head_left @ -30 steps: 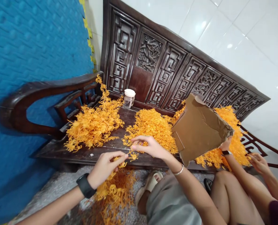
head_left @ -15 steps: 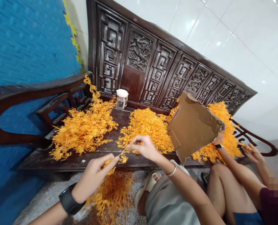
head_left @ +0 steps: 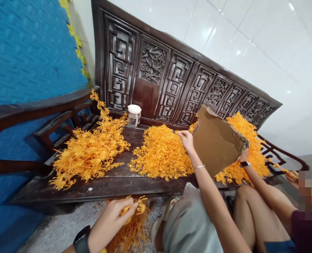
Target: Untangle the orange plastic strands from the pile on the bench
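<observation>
My left hand [head_left: 116, 219] is closed in a pinch on a strand of orange plastic flower pieces [head_left: 141, 206], in front of the bench edge. The frilly end pokes out past my fingertips; the rest is partly hidden behind my fingers. My right hand [head_left: 186, 140] reaches over the far right side of the middle pile of orange plastic pieces [head_left: 163, 151]. Its thumb and finger are pinched together at the pile's edge, and what they hold, if anything, is too small to make out. A larger tangled pile of orange strands [head_left: 90, 151] lies to the left.
A dark carved wooden bench [head_left: 147, 186] bears the piles and a lidded clear jug [head_left: 134, 116]. An open cardboard box [head_left: 213, 140] lies tilted on the right, before another orange pile [head_left: 241, 130]. A co-worker's hand [head_left: 244, 156] touches it. More orange strands [head_left: 129, 235] lie below the bench.
My right hand has left the strand near my left hand and moved up and right to the middle pile. My left hand has dropped slightly, keeping the strand.
</observation>
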The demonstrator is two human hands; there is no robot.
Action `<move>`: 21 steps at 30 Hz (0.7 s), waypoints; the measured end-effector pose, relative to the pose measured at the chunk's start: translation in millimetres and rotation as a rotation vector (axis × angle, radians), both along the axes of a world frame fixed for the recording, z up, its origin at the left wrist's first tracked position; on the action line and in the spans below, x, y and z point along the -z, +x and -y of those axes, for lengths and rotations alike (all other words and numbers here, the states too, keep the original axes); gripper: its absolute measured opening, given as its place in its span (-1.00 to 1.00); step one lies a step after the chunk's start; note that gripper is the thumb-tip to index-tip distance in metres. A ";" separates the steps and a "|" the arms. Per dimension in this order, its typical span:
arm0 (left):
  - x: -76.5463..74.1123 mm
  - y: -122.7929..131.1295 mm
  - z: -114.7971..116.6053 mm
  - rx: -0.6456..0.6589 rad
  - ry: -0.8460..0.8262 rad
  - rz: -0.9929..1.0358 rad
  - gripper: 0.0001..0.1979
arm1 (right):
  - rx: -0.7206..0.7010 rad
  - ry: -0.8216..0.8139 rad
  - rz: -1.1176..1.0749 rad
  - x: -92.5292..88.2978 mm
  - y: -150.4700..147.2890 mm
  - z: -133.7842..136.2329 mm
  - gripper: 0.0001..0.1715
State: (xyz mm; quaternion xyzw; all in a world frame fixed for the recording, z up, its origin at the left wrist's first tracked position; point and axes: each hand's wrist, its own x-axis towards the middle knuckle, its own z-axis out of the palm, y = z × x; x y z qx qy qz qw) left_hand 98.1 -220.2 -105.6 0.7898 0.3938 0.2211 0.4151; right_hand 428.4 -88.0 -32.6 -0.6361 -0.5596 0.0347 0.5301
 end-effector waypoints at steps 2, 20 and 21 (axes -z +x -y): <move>1.6 2.3 -4.4 -0.006 0.012 -0.023 -0.60 | -0.007 -0.012 0.000 8.4 -3.9 -5.6 -0.77; -2.2 7.9 -12.4 0.077 0.206 -0.105 -0.64 | -0.097 -0.120 -0.075 19.1 -13.1 -18.9 -0.85; -3.4 7.0 -13.6 0.069 0.201 -0.100 -0.64 | -0.092 -0.127 -0.073 20.4 -12.1 -18.2 -0.83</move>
